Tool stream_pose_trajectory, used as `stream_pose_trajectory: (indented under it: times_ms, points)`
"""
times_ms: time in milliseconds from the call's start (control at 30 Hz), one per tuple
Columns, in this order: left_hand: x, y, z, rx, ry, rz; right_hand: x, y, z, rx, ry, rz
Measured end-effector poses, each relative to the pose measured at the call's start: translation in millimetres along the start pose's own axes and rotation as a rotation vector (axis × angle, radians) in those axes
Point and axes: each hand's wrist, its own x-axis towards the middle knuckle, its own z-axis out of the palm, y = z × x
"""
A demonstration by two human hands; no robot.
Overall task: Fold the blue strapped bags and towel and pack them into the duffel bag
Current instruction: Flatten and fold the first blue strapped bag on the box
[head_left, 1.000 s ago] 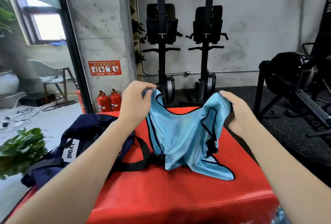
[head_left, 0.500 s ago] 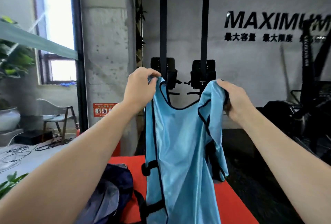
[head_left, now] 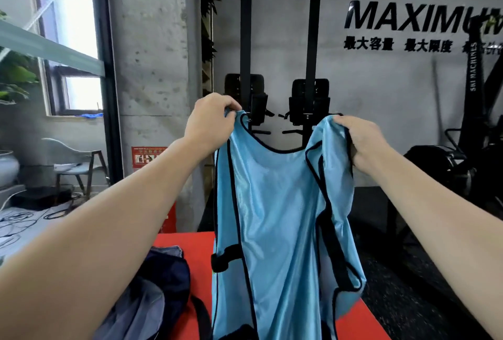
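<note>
Light-blue, black-trimmed strapped mesh bag: hanging, left hand and right hand each grip a top corner. Step: unfolded. Next: fold; navy fabric duffel bag waits on red surface.

Light blue bag, black trim

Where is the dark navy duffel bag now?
Head view, lower left: the dark navy fabric duffel bag lies on the red padded surface, beside the hanging light blue strapped bag.

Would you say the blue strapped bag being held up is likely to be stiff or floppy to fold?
Probably floppy: the blue strapped bag hangs in soft folds from the left hand and right hand. Likely light, and its sheen suggests it is slippery.
</note>
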Motion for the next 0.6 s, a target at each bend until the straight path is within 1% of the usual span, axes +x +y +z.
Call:
stream_pose_trajectory:
  times_ms: [200,333,433,500,600]
  points:
    - [-33.7,-69.0,104.8,0.060,-0.234,-0.144,63.6,117.7,-10.0,-0.235,0.006,0.119]
    - [-71.1,-99.4,162.9,0.016,-0.424,-0.234,80.0,196.7,-17.5,-0.442,-0.065,0.166]
    - [-109.6,-105.1,189.1,0.041,-0.585,-0.221,65.0,238.3,-23.3,-0.638,-0.157,0.159]
    - [-143.3,-105.5,201.9,0.017,-0.664,-0.249,49.3,271.6,-30.1,-0.761,-0.208,0.183]
    - [-204.1,-97.9,206.9,-0.035,-0.749,-0.268,0.1,308.2,-41.3,-0.819,-0.265,0.218]
